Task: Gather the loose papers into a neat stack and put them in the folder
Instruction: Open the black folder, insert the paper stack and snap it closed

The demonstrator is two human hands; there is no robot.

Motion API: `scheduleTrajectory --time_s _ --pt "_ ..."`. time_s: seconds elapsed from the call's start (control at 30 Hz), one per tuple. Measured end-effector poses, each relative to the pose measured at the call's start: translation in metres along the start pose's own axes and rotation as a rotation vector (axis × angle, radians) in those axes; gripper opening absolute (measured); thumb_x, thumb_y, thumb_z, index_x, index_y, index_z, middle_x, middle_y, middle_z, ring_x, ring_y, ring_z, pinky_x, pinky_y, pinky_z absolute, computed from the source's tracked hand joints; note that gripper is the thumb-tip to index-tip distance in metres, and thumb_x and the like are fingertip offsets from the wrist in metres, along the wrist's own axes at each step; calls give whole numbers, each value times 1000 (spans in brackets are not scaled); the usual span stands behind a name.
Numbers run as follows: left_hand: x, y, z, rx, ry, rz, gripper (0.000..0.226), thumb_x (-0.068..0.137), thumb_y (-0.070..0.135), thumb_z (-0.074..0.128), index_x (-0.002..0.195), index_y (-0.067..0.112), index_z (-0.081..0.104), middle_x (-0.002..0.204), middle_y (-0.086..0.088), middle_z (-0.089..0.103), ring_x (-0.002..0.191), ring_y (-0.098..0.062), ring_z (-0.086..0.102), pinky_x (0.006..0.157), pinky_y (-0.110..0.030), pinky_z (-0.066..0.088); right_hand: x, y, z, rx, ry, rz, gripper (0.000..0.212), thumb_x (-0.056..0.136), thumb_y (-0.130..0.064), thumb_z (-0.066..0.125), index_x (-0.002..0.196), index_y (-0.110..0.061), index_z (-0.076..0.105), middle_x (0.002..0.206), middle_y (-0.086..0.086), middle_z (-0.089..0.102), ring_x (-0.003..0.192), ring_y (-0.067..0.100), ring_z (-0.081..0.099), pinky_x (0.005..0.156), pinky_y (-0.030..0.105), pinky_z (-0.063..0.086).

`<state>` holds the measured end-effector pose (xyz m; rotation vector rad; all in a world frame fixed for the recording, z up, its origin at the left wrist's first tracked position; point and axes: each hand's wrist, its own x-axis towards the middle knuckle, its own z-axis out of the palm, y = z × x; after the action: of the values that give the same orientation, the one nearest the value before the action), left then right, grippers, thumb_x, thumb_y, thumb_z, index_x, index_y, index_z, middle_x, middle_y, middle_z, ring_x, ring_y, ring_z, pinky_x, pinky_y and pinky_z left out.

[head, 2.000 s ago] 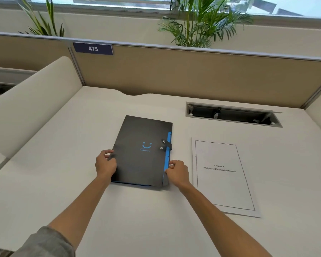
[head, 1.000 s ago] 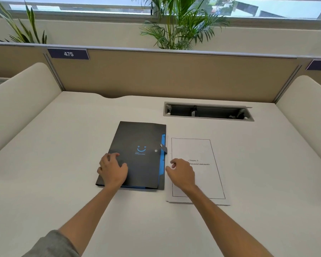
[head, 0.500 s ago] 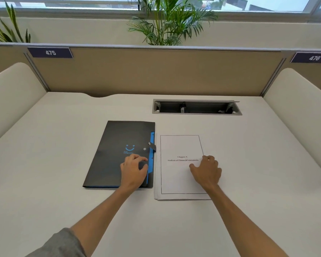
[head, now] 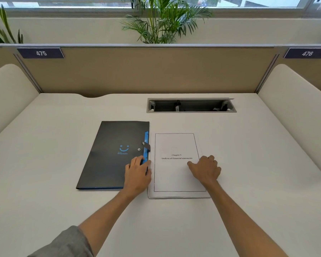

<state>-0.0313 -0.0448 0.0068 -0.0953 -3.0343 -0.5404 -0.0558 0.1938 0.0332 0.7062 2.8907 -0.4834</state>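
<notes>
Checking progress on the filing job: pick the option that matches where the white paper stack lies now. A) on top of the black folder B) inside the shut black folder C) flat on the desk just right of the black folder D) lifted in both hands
C: the white paper stack lies flat on the white desk, right of the shut black plastic folder, right hand resting on it.

The folder point(head: 109, 154) is black with a blue smiley mark and a blue edge strip. The papers point(head: 176, 175) are white, black-bordered, with black print. The desk point(head: 63, 191) is off-white, the partition point(head: 156, 71) tan, and the number plates point(head: 41, 53) navy with pale digits.
</notes>
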Motion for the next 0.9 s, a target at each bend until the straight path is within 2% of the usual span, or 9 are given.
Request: scheduleTrajectory --time_s 0.1,0.2,0.3,0.43,0.57,0.7,0.8,0.9 --pt "5 -4 -5 37 58 -8 41 97 32 49 136 22 53 139 -2 46 133 -19 36 105 -36 29 -6 -4 3 -42 66 -33 64 82 -53 57 124 -6 53 129 10 50 118 28 48 91 40 37" --pt "14 -9 -12 73 74 -55 44 93 36 53 135 22 52 139 -4 47 132 -21 37 105 -37 29 -18 -12 15 -41 133 -313 71 88 -53 52 144 -12 39 150 8 36 137 25 34 106 42 30" --pt "24 -14 -17 102 17 -83 48 89 37 58 134 24 51 145 -7 41 138 -24 30 109 -41 26 -32 -30 29 29 24 -683 58 96 -46 47 147 -20 39 155 1 35 142 20 31 112 39 27" --pt "35 -16 -24 126 -45 -60 50 85 39 63 132 26 53 149 -9 36 143 -26 23 112 -45 21 -51 -60 44 25 -134 -926 47 101 -37 39 146 -23 40 156 -1 35 143 18 30 112 41 29" --pt "40 -15 -30 183 -71 3 44 81 37 64 124 25 60 148 -9 38 142 -26 25 110 -45 22 -58 -79 54 -13 -119 -962 39 101 -31 38 137 -18 45 150 -1 41 135 21 38 103 41 36" --pt "41 -12 -38 245 -75 69 34 79 31 64 112 24 66 146 -6 41 139 -24 29 109 -45 26 -58 -85 62 -70 -78 -929 39 100 -37 39 134 -20 48 141 -1 46 130 22 42 95 42 38" --pt "43 -9 -46 377 -102 117 28 85 31 56 109 22 67 150 -8 35 140 -26 26 108 -46 29 -60 -88 68 -105 -74 -904 45 97 -42 42 138 -23 45 148 2 42 134 25 38 97 44 36" --pt "44 -6 -55 558 -151 117 31 92 32 46 111 17 65 154 -14 30 140 -34 27 108 -51 29 -62 -90 71 -126 -52 -902 44 96 -42 42 136 -23 47 149 2 40 134 26 37 97 45 35"
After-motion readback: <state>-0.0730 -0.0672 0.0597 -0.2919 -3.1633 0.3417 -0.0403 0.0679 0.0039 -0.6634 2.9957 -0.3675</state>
